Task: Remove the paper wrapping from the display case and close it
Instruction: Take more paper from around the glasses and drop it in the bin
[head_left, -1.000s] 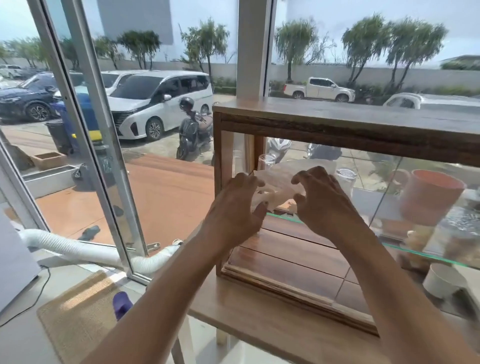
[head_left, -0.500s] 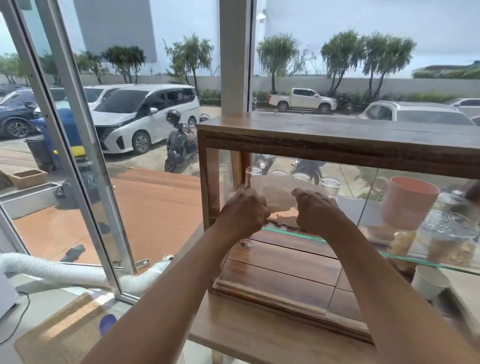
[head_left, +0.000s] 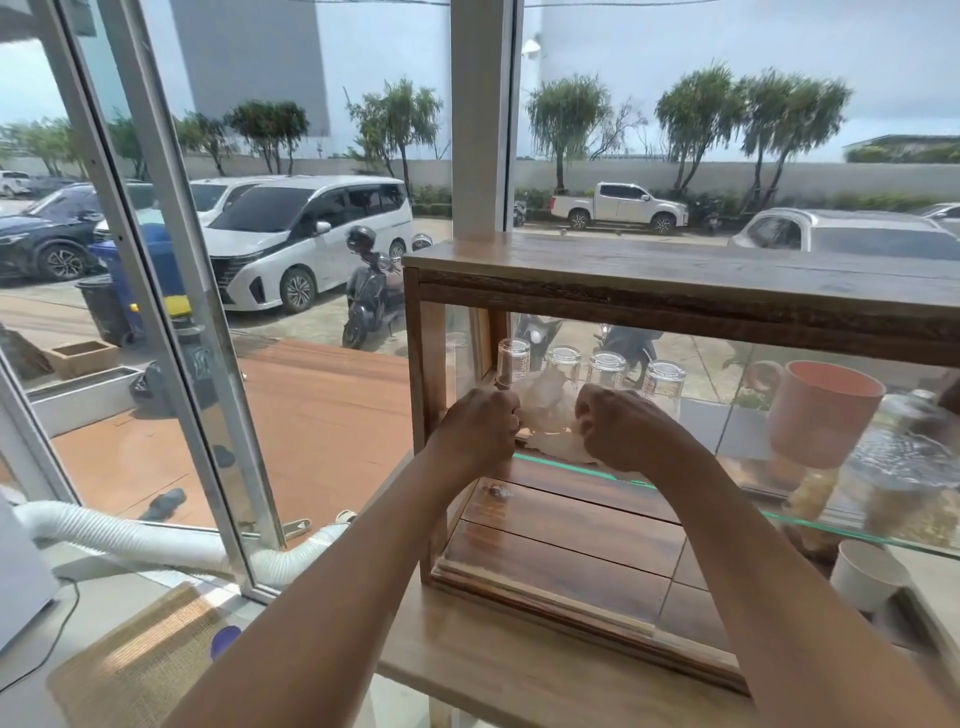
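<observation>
A wooden display case (head_left: 675, 291) with glass sides stands on a wooden counter, its near side open. Both my arms reach into it at the level of the glass shelf (head_left: 810, 525). My left hand (head_left: 480, 426) and my right hand (head_left: 618, 428) are each closed on a side of the thin white paper wrapping (head_left: 548, 410), which is bunched and crumpled between them above the shelf's left end. Several clear glasses (head_left: 605, 366) stand upside down just behind the paper.
A pink mug (head_left: 821, 410) and glass jars (head_left: 924, 467) sit on the shelf to the right. A white cup (head_left: 867, 574) stands at the case's lower right. The wooden counter (head_left: 519, 680) edge lies below. A window frame (head_left: 171, 291) and a white hose (head_left: 119, 535) are at the left.
My fingers have closed from spread to fists, gathering the flat paper into a crumpled bunch. My view has dropped lower and moved closer to the case.
</observation>
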